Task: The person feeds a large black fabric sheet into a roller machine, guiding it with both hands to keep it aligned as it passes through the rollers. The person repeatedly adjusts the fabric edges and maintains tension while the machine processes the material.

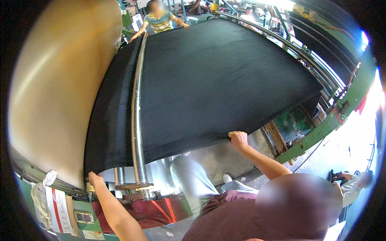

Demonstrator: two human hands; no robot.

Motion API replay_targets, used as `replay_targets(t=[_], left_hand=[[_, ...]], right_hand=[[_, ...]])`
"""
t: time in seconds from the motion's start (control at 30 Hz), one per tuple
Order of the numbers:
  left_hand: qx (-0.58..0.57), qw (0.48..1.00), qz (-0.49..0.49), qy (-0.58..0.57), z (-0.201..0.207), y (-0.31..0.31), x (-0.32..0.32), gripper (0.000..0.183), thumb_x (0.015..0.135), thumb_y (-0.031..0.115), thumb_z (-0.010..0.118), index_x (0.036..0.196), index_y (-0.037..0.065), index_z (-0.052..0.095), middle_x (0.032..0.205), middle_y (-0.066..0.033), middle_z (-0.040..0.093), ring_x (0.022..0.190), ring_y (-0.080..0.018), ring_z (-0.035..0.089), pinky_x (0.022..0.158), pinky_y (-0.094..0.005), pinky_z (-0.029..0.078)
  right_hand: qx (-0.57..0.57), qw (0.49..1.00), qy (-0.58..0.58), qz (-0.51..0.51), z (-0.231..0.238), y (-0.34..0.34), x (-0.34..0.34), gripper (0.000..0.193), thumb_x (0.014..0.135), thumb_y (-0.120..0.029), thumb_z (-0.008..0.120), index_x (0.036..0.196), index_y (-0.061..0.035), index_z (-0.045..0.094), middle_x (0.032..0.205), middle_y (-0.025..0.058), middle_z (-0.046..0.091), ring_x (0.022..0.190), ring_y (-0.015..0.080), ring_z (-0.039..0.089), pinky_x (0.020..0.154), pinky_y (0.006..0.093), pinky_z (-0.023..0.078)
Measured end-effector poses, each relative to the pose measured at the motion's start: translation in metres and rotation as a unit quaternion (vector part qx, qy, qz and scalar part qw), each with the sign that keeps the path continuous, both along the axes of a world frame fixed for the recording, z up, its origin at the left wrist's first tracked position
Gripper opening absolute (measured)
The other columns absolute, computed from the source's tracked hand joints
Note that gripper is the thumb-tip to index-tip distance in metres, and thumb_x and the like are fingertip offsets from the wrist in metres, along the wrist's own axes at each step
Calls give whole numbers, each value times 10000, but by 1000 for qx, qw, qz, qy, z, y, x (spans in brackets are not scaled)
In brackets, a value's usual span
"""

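Observation:
A wide black sheet [209, 80] stretches away in front of me; whether it is cloth or rubber I cannot tell. At its near left corner, beside the large drum, my left hand [94, 178] is closed on the edge. Farther right along the near edge, my right hand [238, 139] is closed round the sheet's border, its fingertips partly hidden. A long metal roller [137, 108] runs over the sheet's left part, from near to far. Across from me, a co-worker in a striped shirt [160, 22] has both hands at the far edge.
The big tan, shiny drum [60, 88] rises on the left. A green machine frame [321, 134] and long metal rails [277, 36] bound the right side. Below the roller's near end sits a gear [132, 197]. Another person [354, 186] is at the lower right.

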State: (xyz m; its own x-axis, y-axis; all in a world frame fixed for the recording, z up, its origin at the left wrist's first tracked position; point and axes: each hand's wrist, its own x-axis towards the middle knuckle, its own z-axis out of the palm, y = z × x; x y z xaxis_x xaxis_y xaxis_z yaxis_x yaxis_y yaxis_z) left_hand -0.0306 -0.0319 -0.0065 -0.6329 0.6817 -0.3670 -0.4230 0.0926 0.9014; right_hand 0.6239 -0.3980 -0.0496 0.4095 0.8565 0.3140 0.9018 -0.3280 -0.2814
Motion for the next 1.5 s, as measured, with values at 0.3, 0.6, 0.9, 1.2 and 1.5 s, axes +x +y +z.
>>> replay_targets(t=[0.3, 0.6, 0.9, 1.2, 1.5], left_hand=[[-9, 999, -35, -11, 2, -3, 17, 205, 694, 104, 627, 894, 82, 585, 855, -37, 569, 708, -186, 525, 575, -293, 439], [5, 989, -143, 41, 13, -9, 53, 307, 742, 153, 554, 1036, 66, 562, 1002, -87, 558, 896, -229, 516, 743, -385, 432], [1, 992, -112, 56, 27, -10, 68, 310, 733, 198, 646, 995, 44, 583, 1148, -118, 513, 977, -218, 465, 839, -379, 382], [17, 992, -101, 69, 15, -17, 83, 388, 675, 102, 670, 1027, 43, 518, 976, -105, 560, 841, -232, 523, 649, -397, 424], [27, 970, -239, 46, 34, -24, 128, 342, 754, 249, 578, 1018, 33, 593, 1154, -108, 532, 1066, -227, 467, 898, -485, 336]], right_hand=[[49, 994, 42, 84, -25, 3, -54, 68, 565, -92, 566, 576, -65, 504, 596, 110, 542, 617, 310, 571, 524, 415, 439], [57, 985, 61, 148, -25, 24, -104, 43, 594, -104, 554, 585, -77, 522, 597, 105, 550, 581, 297, 568, 509, 403, 444], [112, 974, 35, 193, -12, 55, -154, 77, 604, -66, 529, 547, -72, 476, 573, 131, 526, 536, 324, 537, 470, 404, 415], [84, 971, -7, 225, 9, 83, -191, 108, 605, -82, 571, 557, -79, 474, 596, 116, 556, 534, 308, 556, 463, 406, 427], [14, 969, -15, 247, 9, 105, -228, 76, 651, -95, 517, 582, -95, 548, 587, 100, 568, 557, 274, 592, 460, 394, 444]])
